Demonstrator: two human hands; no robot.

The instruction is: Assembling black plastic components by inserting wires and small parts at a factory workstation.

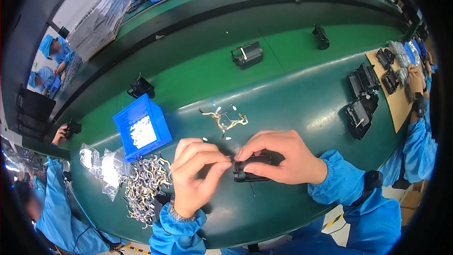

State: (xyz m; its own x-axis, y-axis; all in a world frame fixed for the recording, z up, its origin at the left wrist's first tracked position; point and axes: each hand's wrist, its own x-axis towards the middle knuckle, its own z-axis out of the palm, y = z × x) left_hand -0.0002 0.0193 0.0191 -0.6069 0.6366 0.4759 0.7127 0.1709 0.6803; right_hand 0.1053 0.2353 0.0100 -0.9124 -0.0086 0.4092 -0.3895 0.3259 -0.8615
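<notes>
- The right hand (295,158) grasps a black box-shaped plastic housing (239,174) between thumb and fingers, over the green bench (292,111).
- Its long axis runs roughly 9 to 3 o'clock; the right hand, touching it, is nearer.
- The left hand (194,174) has 2 fingertips together just off its 9 o'clock end; I can't tell whether they pinch anything.
- Towards 11 o'clock lies 1 yellowish wire harness (226,125).

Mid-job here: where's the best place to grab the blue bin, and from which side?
Probably the rim of the right-hand wall of the blue bin, pinched with thumb inside and fingers outside, coming from the right. That wall stands up as a graspable edge, while the plastic bags and cable pile crowd the near side. Keep it level: loose white pieces lie inside.
</notes>
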